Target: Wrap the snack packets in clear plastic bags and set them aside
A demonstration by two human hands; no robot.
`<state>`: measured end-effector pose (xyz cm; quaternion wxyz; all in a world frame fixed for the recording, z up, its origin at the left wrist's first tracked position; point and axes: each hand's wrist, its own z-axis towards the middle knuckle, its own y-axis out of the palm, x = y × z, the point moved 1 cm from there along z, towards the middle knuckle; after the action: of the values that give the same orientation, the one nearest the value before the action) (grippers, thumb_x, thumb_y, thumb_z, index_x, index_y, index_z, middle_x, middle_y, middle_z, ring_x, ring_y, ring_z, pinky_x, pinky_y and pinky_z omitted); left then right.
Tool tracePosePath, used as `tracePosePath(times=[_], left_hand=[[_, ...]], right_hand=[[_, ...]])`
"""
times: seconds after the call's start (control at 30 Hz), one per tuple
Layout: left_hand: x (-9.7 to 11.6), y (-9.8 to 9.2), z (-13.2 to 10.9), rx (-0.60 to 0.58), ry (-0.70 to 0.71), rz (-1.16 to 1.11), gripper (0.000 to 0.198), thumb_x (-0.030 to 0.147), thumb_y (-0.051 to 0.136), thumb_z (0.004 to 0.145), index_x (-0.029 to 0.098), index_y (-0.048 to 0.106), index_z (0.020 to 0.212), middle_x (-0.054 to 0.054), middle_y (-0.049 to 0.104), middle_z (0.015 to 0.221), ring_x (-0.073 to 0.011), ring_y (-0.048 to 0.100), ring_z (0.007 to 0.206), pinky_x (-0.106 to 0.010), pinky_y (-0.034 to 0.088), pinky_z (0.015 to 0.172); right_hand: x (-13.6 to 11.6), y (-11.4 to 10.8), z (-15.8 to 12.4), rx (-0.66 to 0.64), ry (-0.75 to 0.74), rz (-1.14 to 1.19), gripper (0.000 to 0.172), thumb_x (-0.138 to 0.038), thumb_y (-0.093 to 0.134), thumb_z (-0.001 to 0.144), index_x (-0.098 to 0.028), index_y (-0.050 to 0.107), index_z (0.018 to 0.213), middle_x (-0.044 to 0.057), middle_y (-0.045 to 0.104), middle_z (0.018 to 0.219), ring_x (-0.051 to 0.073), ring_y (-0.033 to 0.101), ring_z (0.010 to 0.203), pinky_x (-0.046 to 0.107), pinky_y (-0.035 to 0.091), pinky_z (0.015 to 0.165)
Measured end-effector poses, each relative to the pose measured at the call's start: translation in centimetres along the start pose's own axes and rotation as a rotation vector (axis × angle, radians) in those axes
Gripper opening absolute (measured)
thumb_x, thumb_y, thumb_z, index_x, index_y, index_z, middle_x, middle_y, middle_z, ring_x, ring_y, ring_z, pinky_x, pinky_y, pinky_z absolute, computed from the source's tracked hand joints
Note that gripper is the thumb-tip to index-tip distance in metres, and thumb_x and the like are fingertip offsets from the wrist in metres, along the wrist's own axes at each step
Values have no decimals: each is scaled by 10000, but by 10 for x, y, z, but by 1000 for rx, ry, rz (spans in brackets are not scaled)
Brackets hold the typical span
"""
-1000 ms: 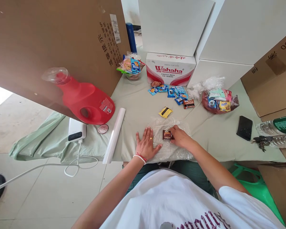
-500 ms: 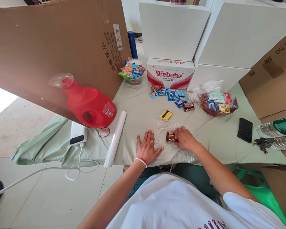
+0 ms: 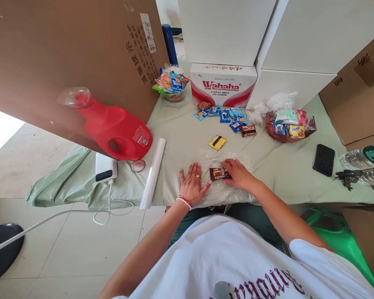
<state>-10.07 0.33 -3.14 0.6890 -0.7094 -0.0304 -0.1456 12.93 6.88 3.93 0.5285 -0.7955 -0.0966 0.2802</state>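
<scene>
While the left hand (image 3: 191, 185) lies flat on the clear plastic film (image 3: 227, 195), palm down and fingers a little spread, the brown packet (image 3: 217, 174) sits on that film between it and the right hand (image 3: 237, 173). Its long axis runs side to side, roughly along the near edge of the table (image 3: 299, 187), so one end faces each hand. The right hand is the nearer: it is drawn in narrow about the packet's right end, fingers at the far edge and thumb at the near one, though how firmly it grips is hard to tell with the fingertips partly hidden. The left hand holds nothing; its thumb points at the packet's left end, just beside it. Beyond the film lies a yellow packet (image 3: 218, 142), apart from both hands.
</scene>
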Motion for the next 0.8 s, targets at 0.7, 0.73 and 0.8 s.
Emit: tracePosePath(times=[0.7, 0.73, 0.8], left_hand=[[-35, -29, -23, -240, 445, -200, 438, 472, 542, 985, 259, 676, 1343, -97, 570, 1559, -289, 379, 1556, -626, 49, 1316], [-34, -26, -19, -218, 419, -219, 378, 463, 504, 1011, 260, 719, 1248, -85, 607, 1525, -269, 404, 1543, -603, 70, 1321], [-31, -23, -11, -162, 357, -282, 364, 417, 427, 1050, 254, 749, 1100, -68, 679, 1437, -229, 456, 1508, -553, 121, 1327]], right_hand=[[43, 15, -60, 122, -140, 392, 352, -357, 416, 1042, -241, 740, 1119, 111, 700, 1194, 238, 643, 1086, 415, 528, 991], [45, 10, -55, 117, -134, 430, 347, -362, 421, 1037, -233, 734, 1113, 101, 709, 1148, 227, 657, 1039, 393, 530, 966], [52, 5, -44, 127, -94, 509, 331, -384, 445, 1021, -219, 724, 1088, 73, 720, 1052, 210, 663, 946, 360, 526, 907]])
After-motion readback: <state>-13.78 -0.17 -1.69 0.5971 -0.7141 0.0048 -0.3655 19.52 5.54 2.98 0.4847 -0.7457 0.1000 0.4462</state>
